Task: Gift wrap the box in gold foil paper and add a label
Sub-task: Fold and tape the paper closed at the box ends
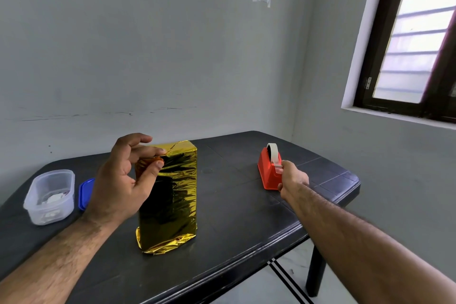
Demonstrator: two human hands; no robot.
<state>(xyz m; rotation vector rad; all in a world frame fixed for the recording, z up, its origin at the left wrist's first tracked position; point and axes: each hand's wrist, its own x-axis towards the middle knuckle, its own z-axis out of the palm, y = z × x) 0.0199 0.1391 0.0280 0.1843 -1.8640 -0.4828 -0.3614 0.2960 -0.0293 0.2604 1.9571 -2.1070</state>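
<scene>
A box wrapped in gold foil paper (172,202) stands upright in the middle of the black table (234,224). My left hand (121,180) pinches the folded foil at the box's top left corner between thumb and fingers. To the right, an orange tape dispenser (267,171) holds a white roll of tape. My right hand (292,179) is at the dispenser's near end, its fingers pinching the tape end at the cutter. No label can be made out.
A clear plastic container (50,196) with small items inside sits at the table's left, its blue lid (85,194) lying beside it. The table stands in a room corner, a window on the right wall. The table's front edge runs close below the box.
</scene>
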